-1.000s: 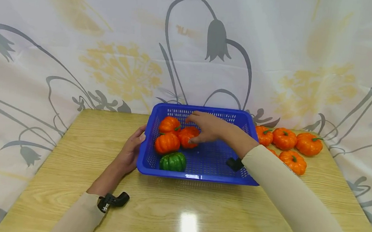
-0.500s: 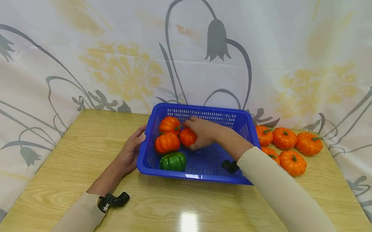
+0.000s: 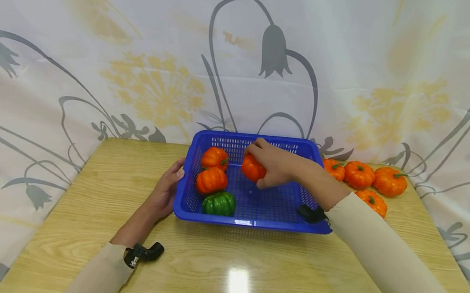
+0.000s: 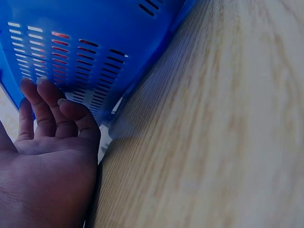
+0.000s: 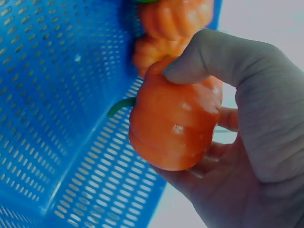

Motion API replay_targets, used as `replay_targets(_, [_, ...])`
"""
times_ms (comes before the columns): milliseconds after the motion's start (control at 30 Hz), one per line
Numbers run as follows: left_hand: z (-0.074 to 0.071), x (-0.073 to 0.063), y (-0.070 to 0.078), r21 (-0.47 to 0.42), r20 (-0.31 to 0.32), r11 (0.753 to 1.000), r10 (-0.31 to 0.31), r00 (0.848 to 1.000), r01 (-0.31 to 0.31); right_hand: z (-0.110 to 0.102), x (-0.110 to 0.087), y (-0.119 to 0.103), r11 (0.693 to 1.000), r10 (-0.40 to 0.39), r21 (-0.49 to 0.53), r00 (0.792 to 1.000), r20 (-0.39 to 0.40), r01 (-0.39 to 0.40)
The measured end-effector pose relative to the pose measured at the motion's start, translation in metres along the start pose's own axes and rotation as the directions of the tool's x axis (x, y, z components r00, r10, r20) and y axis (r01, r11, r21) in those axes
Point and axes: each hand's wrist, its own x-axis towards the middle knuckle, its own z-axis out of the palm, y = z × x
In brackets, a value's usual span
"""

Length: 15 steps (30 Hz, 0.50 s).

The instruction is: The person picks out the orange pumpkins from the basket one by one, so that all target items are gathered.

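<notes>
In the head view my right hand (image 3: 274,162) grips a small orange pumpkin (image 3: 253,168) over the inside of the blue plastic basket (image 3: 252,223). The right wrist view shows my thumb on the upper side of this pumpkin (image 5: 173,126) and fingers beneath it, its green stem pointing away from the palm. My left hand (image 3: 166,189) holds the basket's left side, with bent fingers (image 4: 71,111) at the slotted outer wall. Two orange pumpkins (image 3: 212,181) and a green pumpkin (image 3: 219,204) lie along the basket's left end.
Several orange pumpkins (image 3: 359,175) lie on the wooden table (image 3: 188,265) to the right of the basket, partly hidden by my right arm. A flower-patterned curtain (image 3: 163,53) hangs behind the table and at both sides.
My right hand first closed round the orange pumpkin beside the other two, then lifted it and moved right with it. My left hand and the basket have stayed in place.
</notes>
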Motion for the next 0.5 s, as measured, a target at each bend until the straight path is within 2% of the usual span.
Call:
replay_targets(67, [0.0,0.0,0.0,-0.003,0.008,1.0,0.0,1.0,0.0,-0.002,-0.008,0.002,1.0,0.004,0.02,1.0,-0.022,-0.003])
replay_targets(233, [0.0,0.0,-0.001,-0.007,0.012,1.0,0.006,1.0,-0.006,-0.004,-0.027,0.007,0.999,-0.029,0.035,0.991,-0.134,0.034])
replay_targets(500, [0.0,0.001,-0.001,-0.009,0.0,1.0,0.0,1.0,0.0,-0.002,-0.056,0.016,0.992,-0.092,0.054,0.947,-0.309,0.114])
